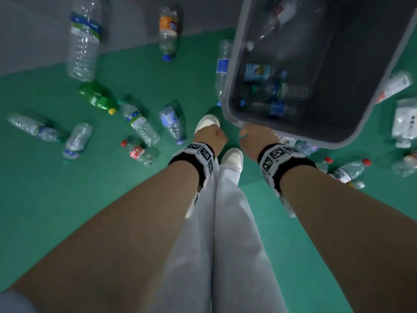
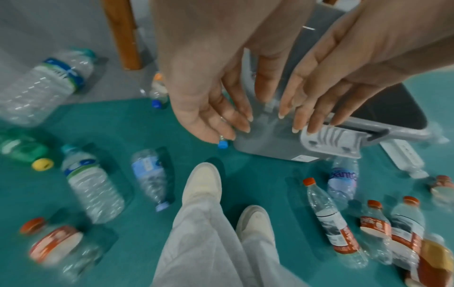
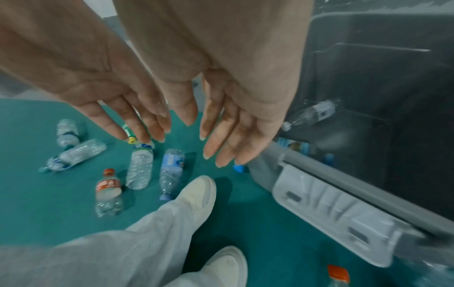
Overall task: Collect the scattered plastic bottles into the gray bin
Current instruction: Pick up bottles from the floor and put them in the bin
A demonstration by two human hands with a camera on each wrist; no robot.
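Bin: gray plastic, dark interior, pale handle on near rim; stood on green floor ahead-right of person's shoes. Several bottles lay inside, exact count not readable. Bottles on floor to left: roughly ten, mostly clear, crushed; one green bottle with yellow cap, one red-capped bottle. More lay to right of bin. Left hand: fingers straight, relaxed, empty. Right hand: fingers extended, empty, just beside bin rim; contact not discernible.
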